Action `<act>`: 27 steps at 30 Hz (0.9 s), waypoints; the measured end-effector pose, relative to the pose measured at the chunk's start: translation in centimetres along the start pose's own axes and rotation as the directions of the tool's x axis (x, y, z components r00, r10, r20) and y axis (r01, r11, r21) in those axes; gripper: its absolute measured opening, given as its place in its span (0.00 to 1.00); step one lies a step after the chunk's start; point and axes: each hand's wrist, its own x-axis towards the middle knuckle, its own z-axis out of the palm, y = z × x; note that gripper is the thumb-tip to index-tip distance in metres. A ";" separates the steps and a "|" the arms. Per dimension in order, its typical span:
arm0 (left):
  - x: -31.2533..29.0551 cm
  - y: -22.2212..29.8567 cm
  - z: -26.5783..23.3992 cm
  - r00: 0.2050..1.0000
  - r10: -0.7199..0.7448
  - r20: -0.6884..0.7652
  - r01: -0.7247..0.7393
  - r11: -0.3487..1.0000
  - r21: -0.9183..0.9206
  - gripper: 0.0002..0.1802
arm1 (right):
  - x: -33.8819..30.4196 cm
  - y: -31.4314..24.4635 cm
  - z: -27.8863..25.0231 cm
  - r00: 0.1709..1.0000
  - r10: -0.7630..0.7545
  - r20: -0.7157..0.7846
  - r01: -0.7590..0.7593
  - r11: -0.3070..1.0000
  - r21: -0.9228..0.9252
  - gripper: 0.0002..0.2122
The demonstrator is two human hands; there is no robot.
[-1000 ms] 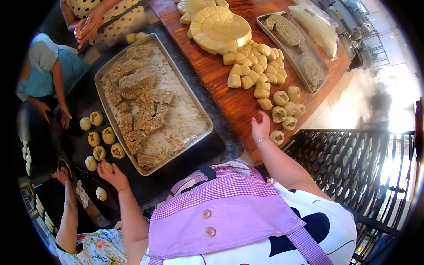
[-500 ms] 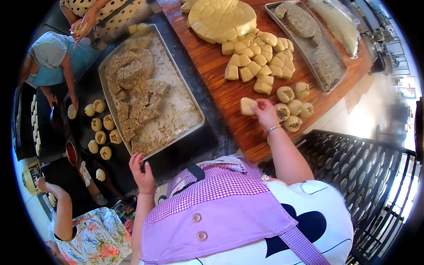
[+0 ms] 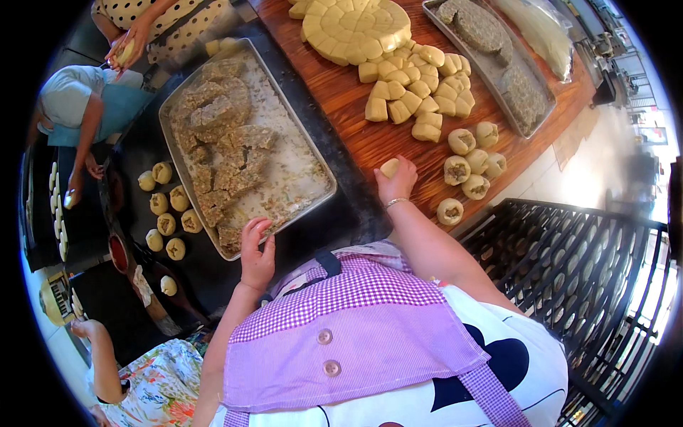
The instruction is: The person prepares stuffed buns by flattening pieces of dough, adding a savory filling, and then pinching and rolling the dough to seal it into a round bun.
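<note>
My right hand (image 3: 398, 181) is closed around a small pale-yellow dough piece (image 3: 389, 168), above the near left edge of the wooden table. My left hand (image 3: 257, 250) is at the near rim of a large metal tray (image 3: 302, 160), thumb and fingers apart; a small greenish-brown bit shows by its fingertips. Crumbly brown filling (image 3: 228, 153) lies in clumps in that tray. Cut dough pieces (image 3: 420, 85) sit farther up the table, beside a large round of scored dough (image 3: 356, 30). Several filled dough balls (image 3: 457, 171) stand right of my right hand, brown filling showing in their tops.
A second metal tray (image 3: 523, 128) with greyish filling and a clear plastic bag (image 3: 541, 32) lie at the table's far right. More dough balls (image 3: 166, 224) stand left of the big tray. A black rack (image 3: 576, 277) is at right. Co-workers' hands (image 3: 92, 167) are at left.
My right hand has moved left and closer to me with the dough piece. My left hand has shifted right along the tray's rim. A co-worker's piece at left has moved nearer.
</note>
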 end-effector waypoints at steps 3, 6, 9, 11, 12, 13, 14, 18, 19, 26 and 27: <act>-0.1 -1.3 -0.7 1.000 -0.009 -0.020 0.008 0.999 -0.033 0.16 | 0.6 2.8 -0.7 0.963 -0.225 0.150 0.216 0.974 0.073 0.33; -1.0 -3.1 -1.2 0.998 -0.049 -0.050 0.045 0.996 -0.079 0.16 | 0.4 2.8 -2.7 0.929 -0.314 0.198 0.310 0.949 0.049 0.29; -1.8 -4.2 -1.5 0.996 -0.089 -0.024 0.087 0.992 -0.096 0.16 | -0.8 0.0 -4.5 0.944 -0.297 0.141 0.302 0.953 -0.011 0.26; -1.6 -4.2 -1.4 0.998 -0.069 -0.004 0.069 0.994 -0.088 0.16 | -0.5 1.3 -3.3 0.946 -0.288 0.148 0.293 0.956 -0.014 0.26; -1.5 -4.0 -1.3 0.997 -0.075 0.015 0.076 0.994 -0.080 0.16 | -0.5 2.1 -3.1 0.934 -0.323 0.156 0.330 0.944 -0.020 0.26; -1.3 -3.6 -1.2 0.996 -0.081 0.031 0.083 0.994 -0.072 0.15 | -0.5 2.4 -3.1 0.919 -0.359 0.164 0.368 0.929 -0.026 0.26; -1.2 -3.3 -1.1 0.995 -0.087 0.048 0.090 0.994 -0.064 0.15 | -0.4 2.8 -3.2 0.902 -0.395 0.172 0.406 0.913 -0.032 0.26; -1.3 -3.2 -0.7 0.985 -0.120 0.123 0.131 0.988 -0.078 0.14 | 0.4 3.4 -4.1 0.866 -0.368 0.339 0.414 0.908 -0.069 0.24; -1.3 -3.5 -0.5 0.983 -0.123 0.134 0.136 0.987 -0.089 0.14 | 0.8 2.6 -4.3 0.873 -0.361 0.329 0.427 0.891 -0.154 0.24; -0.2 -2.9 -0.5 0.963 -0.141 0.229 0.145 0.989 0.001 0.11 | 2.1 -1.3 -3.1 0.851 -0.148 0.504 0.408 0.790 -0.458 0.30; 0.2 -2.8 -0.5 0.960 -0.141 0.242 0.141 0.990 0.017 0.11 | 2.3 -1.4 -3.0 0.850 -0.180 0.495 0.430 0.781 -0.453 0.30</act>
